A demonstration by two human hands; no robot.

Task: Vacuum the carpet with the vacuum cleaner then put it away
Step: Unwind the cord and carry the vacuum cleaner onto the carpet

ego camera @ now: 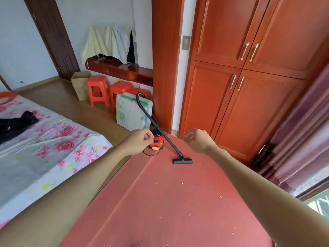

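A small red vacuum cleaner (157,142) stands at the far end of the red carpet (169,202). Its black hose arcs up and joins a black wand that slants down to the floor head (182,160), which lies flat on the carpet. A thin black cord loops around the body. Both my arms reach forward. My left hand (138,142) is beside the vacuum's body with fingers curled, holding nothing that I can see. My right hand (197,140) hovers to the right of the wand, fingers loosely curled and empty. Small white scraps dot the carpet.
A bed with a floral cover (44,148) lies on the left. Red plastic stools (98,90), a cardboard box (80,85) and a folded pad (131,111) stand by the far wall. An orange wardrobe (240,77) and purple curtains (302,139) fill the right.
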